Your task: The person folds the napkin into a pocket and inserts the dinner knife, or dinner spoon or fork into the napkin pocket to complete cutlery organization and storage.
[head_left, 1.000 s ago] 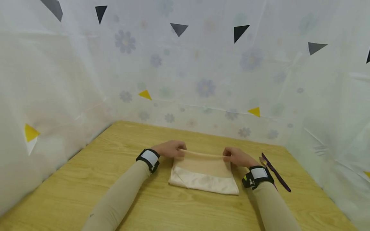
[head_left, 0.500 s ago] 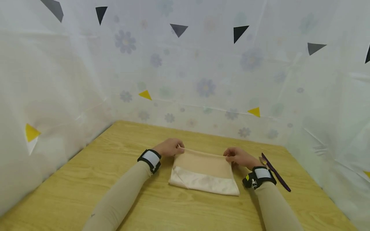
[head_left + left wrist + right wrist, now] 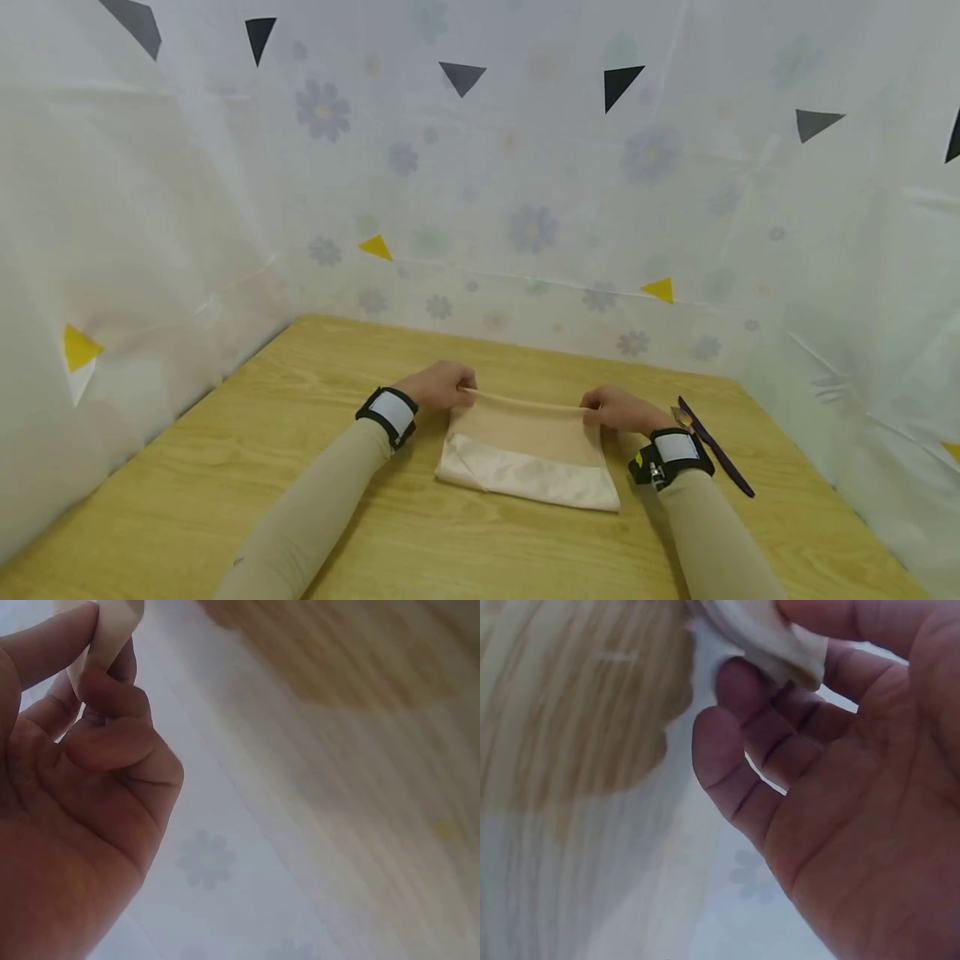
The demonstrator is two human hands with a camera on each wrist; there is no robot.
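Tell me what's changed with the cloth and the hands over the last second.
Little. Both hands, left and right, pinch the far edge of the cloth; that edge dipped toward the table half a second ago and is lifted again now. The near fold and the purple tool stayed put.

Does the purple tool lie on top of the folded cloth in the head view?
No, the purple tool lies on the bare table, right of the right hand, apart from the cloth.

A staged recording booth rather than a lived-in room: a plain wooden table stands boxed in on three sides by translucent flower-print sheeting dotted with black, grey and yellow triangle markers, and both wrists wear strapped-on cameras.
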